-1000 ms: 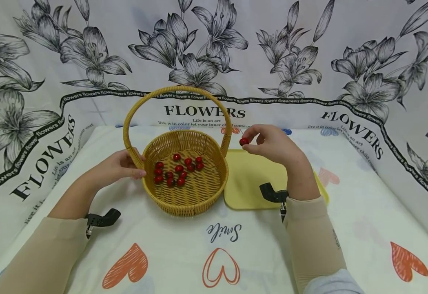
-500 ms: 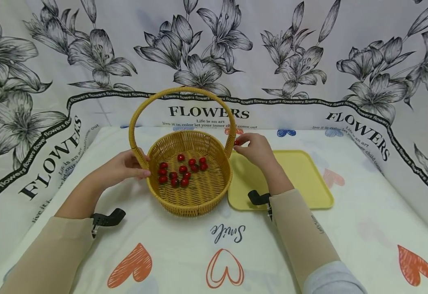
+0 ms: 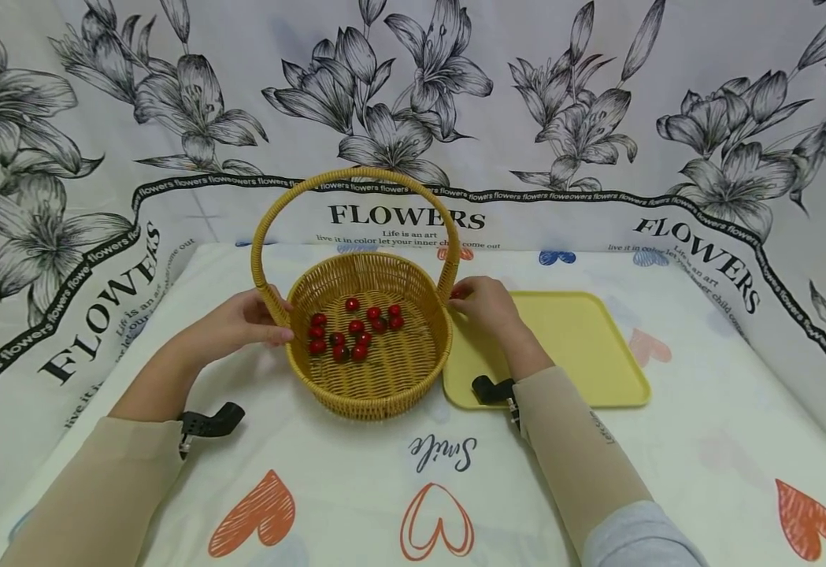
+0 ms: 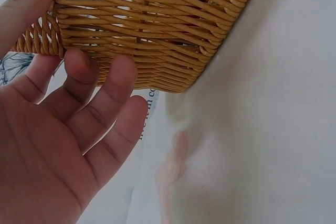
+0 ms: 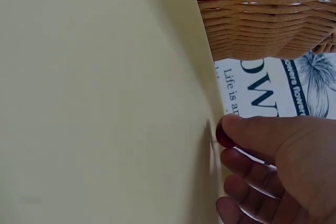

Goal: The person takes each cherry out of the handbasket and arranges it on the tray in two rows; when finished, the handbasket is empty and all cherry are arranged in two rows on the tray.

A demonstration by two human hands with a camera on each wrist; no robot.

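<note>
A yellow-brown wicker basket (image 3: 398,382) with a tall arched handle (image 3: 356,173) stands on the table, several red cherries (image 3: 356,326) on its floor. My left hand (image 3: 241,321) grips it at the left foot of the handle, thumb in front and fingers behind; in the left wrist view the fingertips (image 4: 123,69) lie along the woven wall (image 4: 136,24). Just right of the basket, my right hand (image 3: 489,305) is low over the left far corner of a yellow tray (image 3: 583,346). Between thumb and fingers it pinches a dark red cherry (image 5: 224,135), low by the tray's edge, mostly covered.
A white cloth (image 3: 342,488) printed with hearts and lettering covers the table. Behind it hangs a curtain (image 3: 455,118) with flower drawings. The tray lies flat close against the basket's right side, its surface bare apart from the arm above it.
My right hand has come down and left, carrying the cherry from above the tray to its far left edge by the basket. The left hand keeps its hold on the basket.
</note>
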